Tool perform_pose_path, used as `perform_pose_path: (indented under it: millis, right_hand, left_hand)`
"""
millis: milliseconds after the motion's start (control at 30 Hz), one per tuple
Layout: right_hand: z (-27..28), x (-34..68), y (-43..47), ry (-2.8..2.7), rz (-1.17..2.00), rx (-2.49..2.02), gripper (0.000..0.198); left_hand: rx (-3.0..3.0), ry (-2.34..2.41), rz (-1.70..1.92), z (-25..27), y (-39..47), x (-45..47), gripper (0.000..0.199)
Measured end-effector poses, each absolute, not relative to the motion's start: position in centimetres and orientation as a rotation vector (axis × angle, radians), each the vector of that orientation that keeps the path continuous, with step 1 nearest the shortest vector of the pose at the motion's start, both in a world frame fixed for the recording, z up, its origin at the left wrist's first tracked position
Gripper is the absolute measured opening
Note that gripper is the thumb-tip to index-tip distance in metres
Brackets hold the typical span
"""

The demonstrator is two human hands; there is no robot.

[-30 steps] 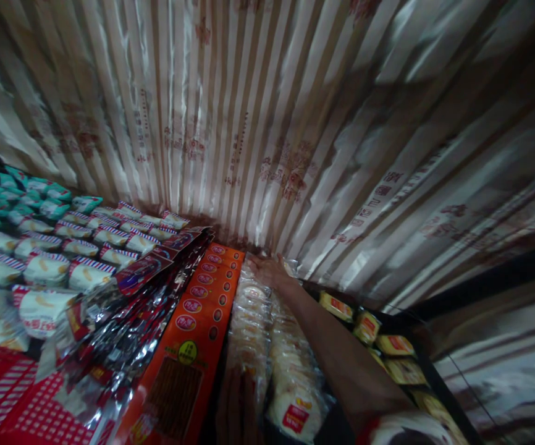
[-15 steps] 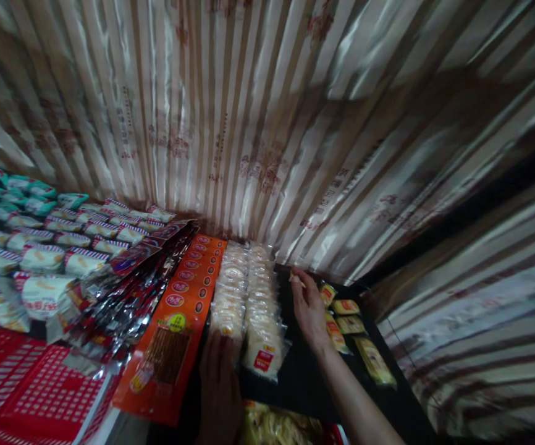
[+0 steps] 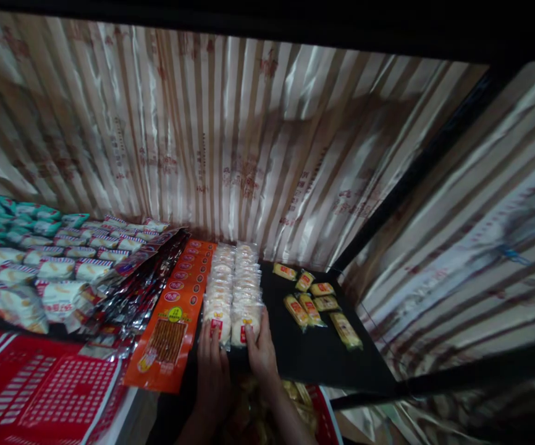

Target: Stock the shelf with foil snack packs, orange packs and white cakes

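Note:
Two rows of clear-wrapped, pale round crackers (image 3: 221, 290) stand side by side on the black shelf (image 3: 290, 352). My left hand (image 3: 212, 377) lies with its fingers stretched out against the front packet of the left row. Over at the right row, my right hand (image 3: 262, 355) has its thumb on the front packet and its fingers along the row's right side, thumb and fingers apart. Several small yellow-wrapped snack packets (image 3: 308, 307) lie loose on the shelf to the right of my right hand.
Left of the crackers lies a long orange snack pack (image 3: 165, 346), beside a fanned pile of dark shiny packs (image 3: 142, 290). White bags (image 3: 57, 269) and green bags (image 3: 47, 213) fill the far left. A red basket (image 3: 58, 383) sits in front; a black post (image 3: 401, 179) rises at right.
My right hand has moved left from the shelf's back to the front of the right cracker row. Loose yellow packets now show where it was. The two rows' fronts are now level. The view has shifted.

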State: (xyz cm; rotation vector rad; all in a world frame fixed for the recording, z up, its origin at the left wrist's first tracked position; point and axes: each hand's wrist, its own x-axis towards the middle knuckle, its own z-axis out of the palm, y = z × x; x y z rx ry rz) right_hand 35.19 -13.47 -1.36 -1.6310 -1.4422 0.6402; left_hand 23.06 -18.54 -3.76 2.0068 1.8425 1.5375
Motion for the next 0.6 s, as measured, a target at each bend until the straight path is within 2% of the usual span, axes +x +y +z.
perform_pose_path:
  millis: [300, 600]
  right_hand:
    - [-0.95, 34.56, -13.71, -1.511, 0.586, -1.684, 0.072]
    - [-1.15, 34.65, -14.15, -1.371, 0.574, -1.688, 0.082]
  left_hand:
    - [1.974, 1.853, 1.509, -4.49, -18.11, 22.87, 0.055]
    - [2.015, 1.997, 1.469, -4.51, -17.96, 23.01, 0.048]
